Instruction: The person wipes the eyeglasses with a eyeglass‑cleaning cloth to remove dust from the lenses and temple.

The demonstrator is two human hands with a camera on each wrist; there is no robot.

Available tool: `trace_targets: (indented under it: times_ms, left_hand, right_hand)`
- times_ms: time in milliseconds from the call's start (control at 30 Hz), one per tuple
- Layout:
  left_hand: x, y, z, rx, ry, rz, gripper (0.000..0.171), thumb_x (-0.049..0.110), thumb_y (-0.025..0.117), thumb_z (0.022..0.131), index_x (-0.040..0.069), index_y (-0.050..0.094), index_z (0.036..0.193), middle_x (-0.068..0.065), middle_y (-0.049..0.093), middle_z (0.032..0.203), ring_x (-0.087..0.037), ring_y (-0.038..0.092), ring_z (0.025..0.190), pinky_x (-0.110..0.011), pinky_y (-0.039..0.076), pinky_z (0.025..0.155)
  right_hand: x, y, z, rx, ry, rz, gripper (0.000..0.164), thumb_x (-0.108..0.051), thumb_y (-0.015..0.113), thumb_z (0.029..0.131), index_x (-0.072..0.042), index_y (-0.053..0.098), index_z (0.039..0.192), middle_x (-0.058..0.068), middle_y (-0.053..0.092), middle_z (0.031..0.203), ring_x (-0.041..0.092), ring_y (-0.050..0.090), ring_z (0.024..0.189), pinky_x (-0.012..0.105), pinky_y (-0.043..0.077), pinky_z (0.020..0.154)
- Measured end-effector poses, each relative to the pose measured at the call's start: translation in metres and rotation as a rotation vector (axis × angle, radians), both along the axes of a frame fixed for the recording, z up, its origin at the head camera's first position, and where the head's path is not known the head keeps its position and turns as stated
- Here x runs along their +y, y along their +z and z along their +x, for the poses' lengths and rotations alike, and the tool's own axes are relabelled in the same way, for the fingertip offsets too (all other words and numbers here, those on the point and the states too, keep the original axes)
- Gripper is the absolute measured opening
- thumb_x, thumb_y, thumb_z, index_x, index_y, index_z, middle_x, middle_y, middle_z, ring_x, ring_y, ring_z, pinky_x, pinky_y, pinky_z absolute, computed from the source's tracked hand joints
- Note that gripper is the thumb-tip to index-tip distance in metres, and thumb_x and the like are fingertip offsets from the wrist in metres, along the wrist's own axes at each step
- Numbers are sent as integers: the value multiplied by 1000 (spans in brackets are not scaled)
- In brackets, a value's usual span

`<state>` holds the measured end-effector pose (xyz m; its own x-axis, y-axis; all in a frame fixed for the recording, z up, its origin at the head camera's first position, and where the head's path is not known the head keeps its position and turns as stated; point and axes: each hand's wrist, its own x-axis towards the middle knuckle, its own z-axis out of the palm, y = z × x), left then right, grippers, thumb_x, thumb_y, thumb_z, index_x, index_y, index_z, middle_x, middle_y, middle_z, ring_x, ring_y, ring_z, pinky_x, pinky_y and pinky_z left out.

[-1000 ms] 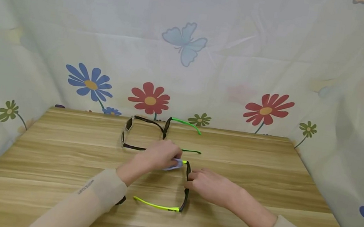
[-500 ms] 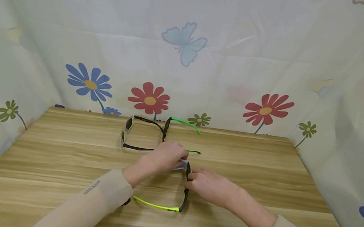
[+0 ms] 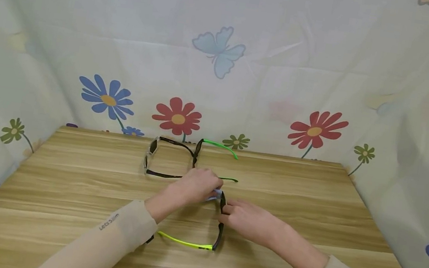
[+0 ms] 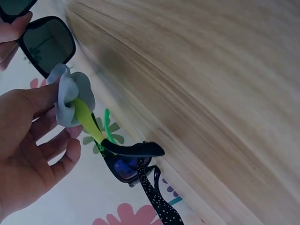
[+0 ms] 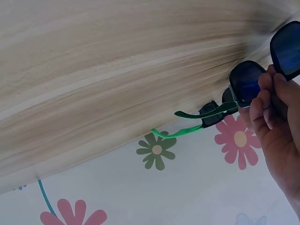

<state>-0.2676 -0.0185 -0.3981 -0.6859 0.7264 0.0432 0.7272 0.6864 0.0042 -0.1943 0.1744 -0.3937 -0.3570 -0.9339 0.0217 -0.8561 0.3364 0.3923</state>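
Observation:
A pair of sunglasses with a black front (image 3: 219, 234) and yellow-green temples (image 3: 184, 242) stands between my hands, temples spread to the left. My right hand (image 3: 249, 221) pinches its bridge between thumb and fingers, with a dark lens (image 5: 246, 82) on each side in the right wrist view. My left hand (image 3: 196, 186) holds a light blue ruffled cloth (image 4: 68, 96) wrapped round the far temple, close to the hinge. Past the cloth, that temple's black tip (image 4: 133, 149) sticks out in the left wrist view.
Behind my left hand lie sunglasses with a clear front and black temples (image 3: 163, 175). Their temples reach the black front of another pair with green temples (image 3: 221, 145). The wooden tabletop (image 3: 294, 182) ends at a flowered curtain (image 3: 253, 89).
My left hand has slid right with the cloth along the far temple up to the hinge, covering the yellow bit seen there earlier. My right hand keeps its hold on the bridge.

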Motion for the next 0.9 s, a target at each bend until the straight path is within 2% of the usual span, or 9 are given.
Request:
trace_targets:
  times_ms: [367, 667, 900]
  left_hand:
    - [-8, 4, 2, 44, -1, 24, 17, 22, 72, 99, 18, 66, 83, 7, 62, 81, -14, 56, 73, -33, 48, 68]
    - [-17, 2, 2, 38, -8, 58, 21, 16, 68, 100, 17, 62, 80, 7, 55, 75, -14, 49, 67, -29, 42, 63]
    - [-30, 2, 1, 4, 32, 67, 15, 17, 69, 100, 14, 68, 85, 6, 61, 78, -13, 52, 68, -30, 46, 64]
  right_hand:
    - [6, 10, -1, 2, 10, -24, 13, -3, 75, 90, -14, 70, 96, -2, 64, 88, 12, 59, 87, 25, 50, 78]
    - [10, 12, 1, -5, 12, -68, 15, -1, 74, 89, -14, 68, 94, -3, 63, 86, 14, 57, 84, 26, 50, 77]
    - [15, 18, 3, -45, -29, -61, 19, 3, 75, 88, -9, 70, 102, 0, 67, 93, 14, 57, 89, 25, 50, 78]
